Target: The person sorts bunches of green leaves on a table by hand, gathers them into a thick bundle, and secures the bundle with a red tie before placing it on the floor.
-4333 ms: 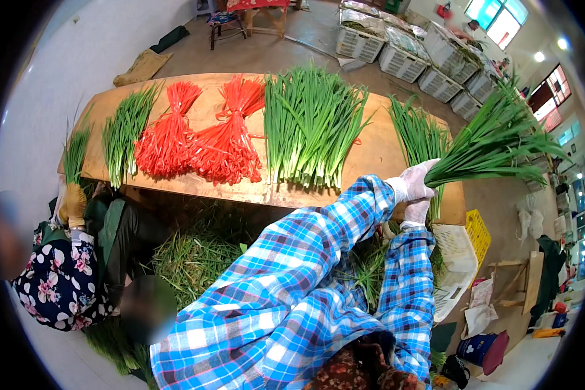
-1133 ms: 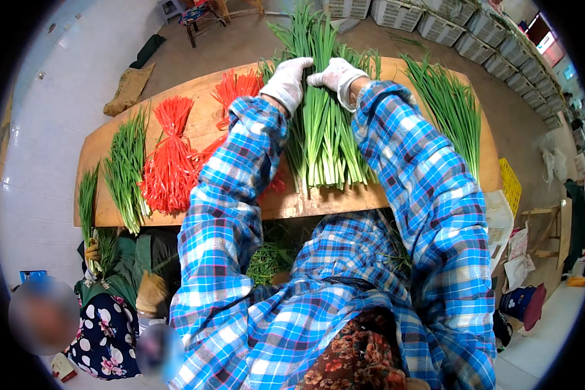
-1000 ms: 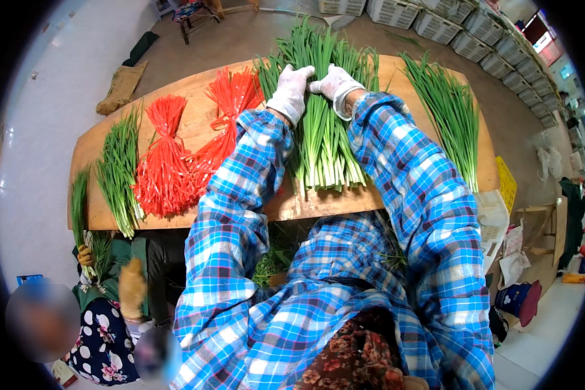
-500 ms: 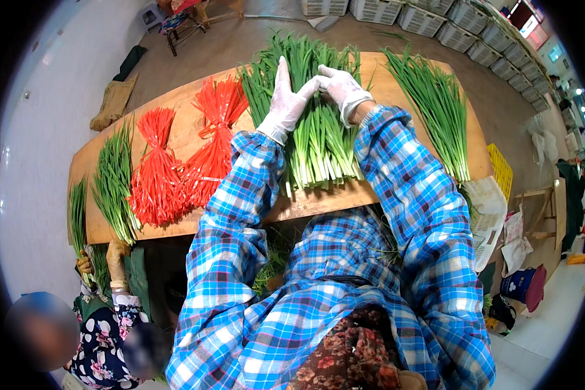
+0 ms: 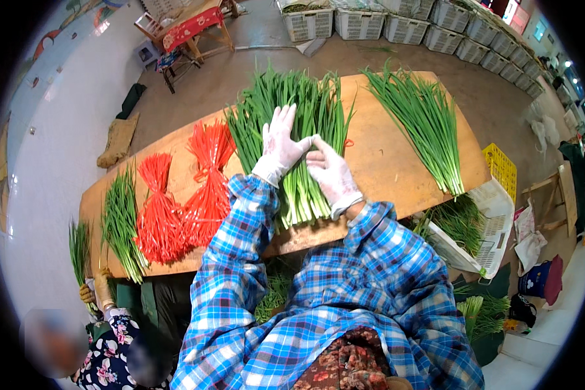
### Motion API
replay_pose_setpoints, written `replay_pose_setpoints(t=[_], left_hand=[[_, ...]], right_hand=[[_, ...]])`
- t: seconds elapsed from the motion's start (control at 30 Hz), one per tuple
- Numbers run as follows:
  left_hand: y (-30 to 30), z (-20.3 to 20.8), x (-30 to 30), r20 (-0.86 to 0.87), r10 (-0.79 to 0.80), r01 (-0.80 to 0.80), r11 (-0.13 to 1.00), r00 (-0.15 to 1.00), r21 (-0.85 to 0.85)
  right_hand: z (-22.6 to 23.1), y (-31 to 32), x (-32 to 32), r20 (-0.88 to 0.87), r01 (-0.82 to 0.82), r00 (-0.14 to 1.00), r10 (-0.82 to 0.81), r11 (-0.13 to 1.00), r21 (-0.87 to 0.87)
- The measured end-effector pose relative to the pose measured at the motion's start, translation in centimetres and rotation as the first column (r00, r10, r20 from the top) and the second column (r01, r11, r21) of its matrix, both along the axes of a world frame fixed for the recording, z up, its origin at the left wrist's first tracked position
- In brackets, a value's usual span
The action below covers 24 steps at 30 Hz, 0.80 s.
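Note:
A thick bundle of garlic chives (image 5: 305,97) lies on the wooden table, leafy tips away from me and pale cut stems toward me. My left hand (image 5: 281,148), in a white glove, rests flat on its left part with fingers stretched and thumb out. From the right, my gloved right hand (image 5: 331,177) lies over the stems, fingers extended toward my left thumb. Its fingertips nearly meet that thumb; whether they touch cannot be told. A small red loop of tie (image 5: 349,142) shows at the bundle's right edge. Anything under my palms is hidden.
Two bunches of red plastic ties (image 5: 205,188) lie left of the bundle on the table (image 5: 390,166). More chives (image 5: 429,130) lie at right. A white crate (image 5: 494,221) holds greens beside a yellow crate (image 5: 500,168). A co-worker's gloved hands (image 5: 101,289) are at lower left.
My right hand has drawn nearer to me along the bundle, its elbow lower. The view has shifted, with more floor and the red tie loop now showing.

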<state>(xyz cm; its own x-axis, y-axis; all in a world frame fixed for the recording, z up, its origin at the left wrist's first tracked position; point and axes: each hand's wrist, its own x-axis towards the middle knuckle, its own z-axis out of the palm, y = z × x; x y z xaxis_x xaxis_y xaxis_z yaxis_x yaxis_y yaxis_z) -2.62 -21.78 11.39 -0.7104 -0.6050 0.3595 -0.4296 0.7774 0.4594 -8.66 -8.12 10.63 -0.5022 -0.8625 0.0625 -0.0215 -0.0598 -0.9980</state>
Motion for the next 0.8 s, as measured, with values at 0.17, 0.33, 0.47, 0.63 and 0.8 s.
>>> replay_pose_setpoints(t=[0.17, 0.33, 0.47, 0.63, 0.8], left_hand=[[0.5, 0.1, 0.1, 0.194, 0.03, -0.019, 0.998, 0.981, -0.063], [0.5, 0.1, 0.0, 0.231, 0.009, 0.004, 0.998, 0.973, -0.056], [0.1, -0.3, 0.9, 0.205, 0.0, -0.001, 1.0, 0.979, 0.004], [0.6, 0.4, 0.7, 0.201, -0.013, 0.004, 0.999, 0.98, 0.042], [0.7, 0.5, 0.8, 0.189, -0.018, 0.009, 0.999, 0.982, 0.044]], right_hand=[[-0.1, 0.7, -0.9, 0.24, -0.091, 0.967, 0.089, 0.996, -0.001], [-0.3, 1.0, -3.1, 0.222, -0.186, 0.958, 0.179, 0.983, 0.009], [-0.4, -1.3, -8.3, -0.089, -0.05, 0.994, 0.057, 0.996, 0.076], [-1.5, -7.2, -15.0, -0.424, 0.188, 0.904, -0.045, 0.935, 0.301], [-1.8, -11.4, -14.6, -0.747, 0.375, 0.653, 0.125, 0.803, 0.463]])
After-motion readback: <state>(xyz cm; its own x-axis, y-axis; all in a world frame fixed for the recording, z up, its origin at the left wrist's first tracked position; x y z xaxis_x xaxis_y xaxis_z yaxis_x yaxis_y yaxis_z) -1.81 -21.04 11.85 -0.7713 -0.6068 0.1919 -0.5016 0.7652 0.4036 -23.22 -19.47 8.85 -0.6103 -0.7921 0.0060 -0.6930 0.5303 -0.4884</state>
